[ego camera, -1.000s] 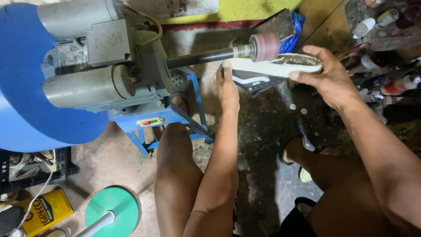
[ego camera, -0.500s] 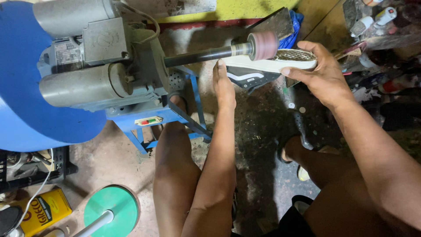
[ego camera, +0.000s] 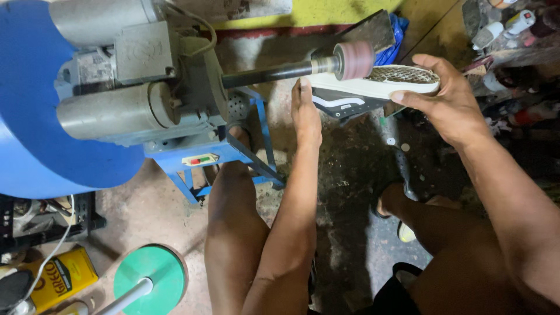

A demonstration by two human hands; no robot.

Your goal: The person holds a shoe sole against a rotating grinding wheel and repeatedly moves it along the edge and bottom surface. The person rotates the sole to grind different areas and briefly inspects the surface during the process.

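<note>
We see both hands up at the machine, gripping a white-soled shoe [ego camera: 373,88] between them. The left hand [ego camera: 305,114] reaches straight up from a long forearm, fingers closed on the shoe's near end just under the dark shaft [ego camera: 268,74]. The right hand [ego camera: 446,102] comes in from the right, wrist bent, thumb below and fingers curled over the far end of the sole. The shoe sits sole upward, its patterned tread touching the pink grinding drum [ego camera: 354,60] at the shaft's tip. Its long axis runs left to right, roughly in line with the shaft; which end is the toe we cannot tell. Below us is a stained, dusty concrete floor [ego camera: 350,192]; the grey motor [ego camera: 116,87] stands on a blue metal stand [ego camera: 201,160] with a blue cover [ego camera: 29,116] at left. A green disc [ego camera: 149,277] and a yellow tin [ego camera: 55,280] lie lower left, bottles [ego camera: 501,29] clutter the upper right.
</note>
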